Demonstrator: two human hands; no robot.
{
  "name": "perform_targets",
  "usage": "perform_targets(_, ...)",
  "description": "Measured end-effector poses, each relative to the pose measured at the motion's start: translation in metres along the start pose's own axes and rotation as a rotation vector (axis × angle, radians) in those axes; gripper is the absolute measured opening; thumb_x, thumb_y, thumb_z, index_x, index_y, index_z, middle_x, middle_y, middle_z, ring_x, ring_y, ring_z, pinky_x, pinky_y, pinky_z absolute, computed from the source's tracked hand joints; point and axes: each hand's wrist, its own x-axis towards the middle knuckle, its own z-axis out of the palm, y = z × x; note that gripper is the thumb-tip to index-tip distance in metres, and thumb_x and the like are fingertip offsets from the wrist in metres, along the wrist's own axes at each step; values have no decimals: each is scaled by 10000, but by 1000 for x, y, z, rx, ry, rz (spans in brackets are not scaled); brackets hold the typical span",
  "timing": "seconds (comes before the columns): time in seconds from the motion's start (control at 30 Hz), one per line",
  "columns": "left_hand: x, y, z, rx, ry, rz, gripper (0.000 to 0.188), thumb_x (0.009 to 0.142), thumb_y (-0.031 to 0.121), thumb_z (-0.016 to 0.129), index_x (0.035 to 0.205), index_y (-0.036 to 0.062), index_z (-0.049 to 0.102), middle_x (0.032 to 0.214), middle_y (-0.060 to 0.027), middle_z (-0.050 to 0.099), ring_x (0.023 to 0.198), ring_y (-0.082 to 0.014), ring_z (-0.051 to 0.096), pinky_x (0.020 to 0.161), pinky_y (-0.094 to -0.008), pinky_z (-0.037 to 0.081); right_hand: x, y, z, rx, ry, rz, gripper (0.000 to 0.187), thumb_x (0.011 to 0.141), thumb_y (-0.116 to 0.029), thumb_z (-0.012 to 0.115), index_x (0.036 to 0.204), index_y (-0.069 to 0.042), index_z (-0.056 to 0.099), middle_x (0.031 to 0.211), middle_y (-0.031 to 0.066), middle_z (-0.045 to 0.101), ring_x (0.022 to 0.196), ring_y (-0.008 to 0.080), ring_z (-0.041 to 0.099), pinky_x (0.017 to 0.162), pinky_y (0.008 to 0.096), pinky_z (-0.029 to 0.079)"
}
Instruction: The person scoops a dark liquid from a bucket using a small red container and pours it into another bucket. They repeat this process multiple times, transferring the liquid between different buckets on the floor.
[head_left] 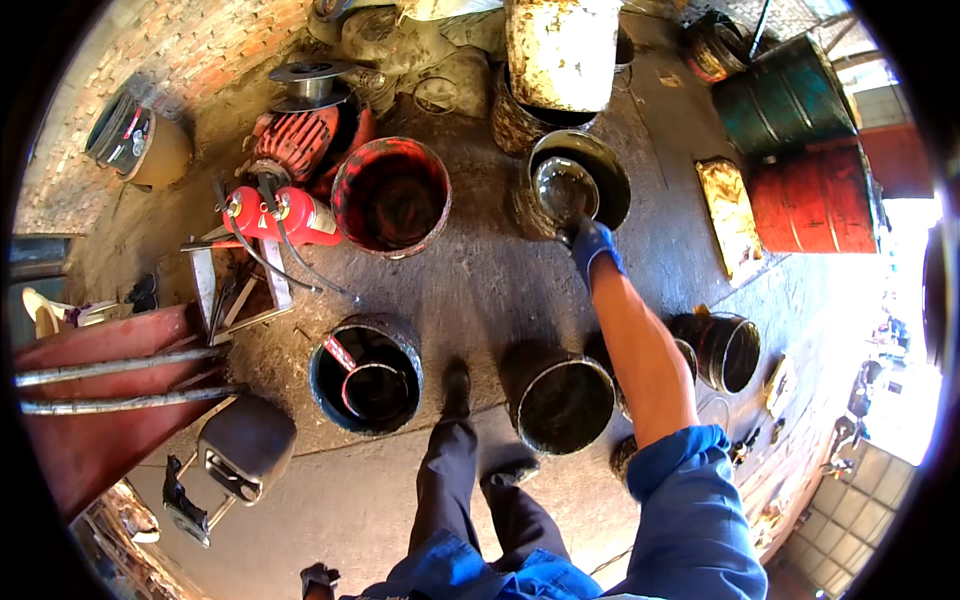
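My right hand (594, 247), in a blue glove, reaches over the near rim of a grimy bucket (619, 190). It is closed at the near edge of a round metal scoop (566, 190), which sits inside that bucket; the handle itself is hidden by the glove. Low in the view, at the lower edge, my left hand (319, 577) hangs in a dark glove, away from any container. Its fingers are too small and dark to make out. Near my feet stand a black bucket (567, 405) and a blue-rimmed bucket (318, 383) with a red-handled pot (374, 391) inside.
A red-stained bucket (392, 197) stands left of centre, beside red fire extinguishers (300, 215) and a red motor (298, 142). On the right are a green drum (785, 98), a red drum (812, 200) and a black bucket (738, 354). A stool (246, 447) is at lower left.
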Motion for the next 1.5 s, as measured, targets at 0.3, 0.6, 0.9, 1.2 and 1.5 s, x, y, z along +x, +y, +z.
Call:
perform_targets(0.3, -28, 2, -7, 160, 50, -140, 138, 800, 163, 482, 886, 68, 534, 655, -140, 623, 567, -288, 611, 426, -437, 439, 76, -54, 64, -98, 6, 113, 189, 857, -231, 470, 975, -120, 568, 840, 44, 621, 645, 182, 585, 578, 340, 515)
perform_targets(0.6, -31, 5, -10, 193, 70, -190, 147, 805, 171, 488, 897, 67, 536, 664, -132, 625, 569, -279, 612, 433, -432, 440, 119, -63, 76, -126, -65, 20, 206, 851, -160, 431, 1000, -138, 571, 868, 51, 623, 679, 157, 580, 692, 347, 517)
perform_targets(0.9, -36, 8, -14, 203, 92, -197, 157, 810, 178, 493, 909, 66, 538, 674, -125, 627, 571, -269, 612, 440, -427, 441, 143, -76, 80, -271, 171, -3, 203, 839, -231, 493, 837, -52, 590, 729, 97, 594, 565, 155, 562, 472, 297, 478)
perform_targets(1.2, -20, 14, 7, 225, 46, -183, 167, 814, 186, 499, 921, 65, 540, 684, -117, 629, 572, -259, 613, 447, -422, 441, 256, -71, -22, -1003, 136, -303, 188, 798, -170, 496, 865, -33, 606, 741, 130, 604, 538, 197, 582, 427, 306, 463)
perform_targets(1.5, -33, 17, -14, 230, 98, -173, 177, 819, 194, 504, 933, 63, 542, 693, -110, 631, 574, -250, 613, 454, -416, 442, 162, -69, 73, -286, 274, -17, 176, 796, -146, 455, 843, -43, 589, 742, 117, 609, 530, 212, 585, 422, 331, 493)
